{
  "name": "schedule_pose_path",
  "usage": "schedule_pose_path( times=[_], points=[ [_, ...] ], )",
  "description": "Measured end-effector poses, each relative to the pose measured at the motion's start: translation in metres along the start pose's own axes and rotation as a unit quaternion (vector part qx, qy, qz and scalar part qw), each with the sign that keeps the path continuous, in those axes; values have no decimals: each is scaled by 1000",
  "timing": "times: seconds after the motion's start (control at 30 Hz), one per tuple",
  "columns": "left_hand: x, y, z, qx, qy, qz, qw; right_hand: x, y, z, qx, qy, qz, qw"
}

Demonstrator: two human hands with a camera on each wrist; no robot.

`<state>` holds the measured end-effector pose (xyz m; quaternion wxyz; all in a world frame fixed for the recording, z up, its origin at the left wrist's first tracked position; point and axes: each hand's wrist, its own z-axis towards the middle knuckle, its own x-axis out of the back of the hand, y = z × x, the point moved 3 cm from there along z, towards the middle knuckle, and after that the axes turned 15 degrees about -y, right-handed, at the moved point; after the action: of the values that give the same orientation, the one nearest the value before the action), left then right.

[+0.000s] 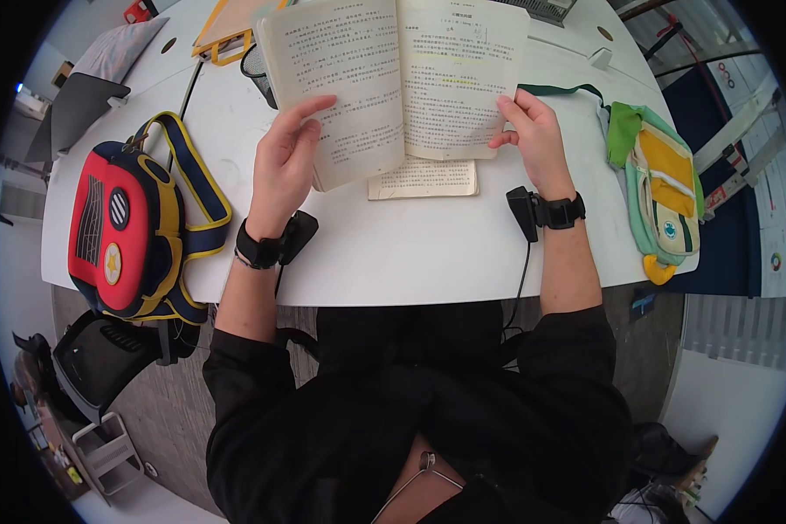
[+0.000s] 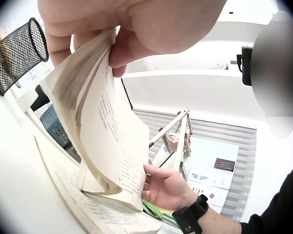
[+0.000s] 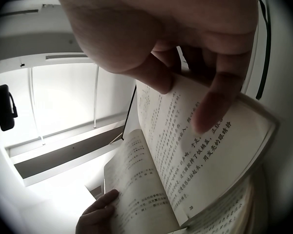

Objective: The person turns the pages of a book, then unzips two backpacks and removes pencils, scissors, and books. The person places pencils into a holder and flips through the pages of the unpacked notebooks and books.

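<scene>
An open paperback book (image 1: pixel 345 65) is held up over the white table, its printed pages facing the person, with yellow highlighting on the right page. The left hand (image 1: pixel 281 170) grips the book's left side, thumb on the page and fingers behind, as the left wrist view also shows. At the right edge, the right hand (image 1: pixel 540 148) pinches the pages, with the thumb and a fingertip over the print in the right wrist view. Beneath the held book lies a second open book (image 1: pixel 424 185), flat on the table and partly hidden.
A red and navy car-shaped backpack (image 1: pixel 105 227) stands at the table's left edge. To the right lies a green and yellow bag (image 1: pixel 664 183). A black mesh pen holder (image 2: pixel 19 53) is behind the book. Yellow-edged bag (image 1: pixel 227 31) lies at the back.
</scene>
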<state>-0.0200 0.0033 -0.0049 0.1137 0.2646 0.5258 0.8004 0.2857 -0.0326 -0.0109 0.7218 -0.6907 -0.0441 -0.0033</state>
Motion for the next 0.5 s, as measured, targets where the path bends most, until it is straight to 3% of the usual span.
schedule_pose_path(
  times=[0.5],
  points=[
    [-2, 1, 0, 0, -8, -1, 1000, -1, -1, 0, 6, 6, 23, 1000]
  ],
)
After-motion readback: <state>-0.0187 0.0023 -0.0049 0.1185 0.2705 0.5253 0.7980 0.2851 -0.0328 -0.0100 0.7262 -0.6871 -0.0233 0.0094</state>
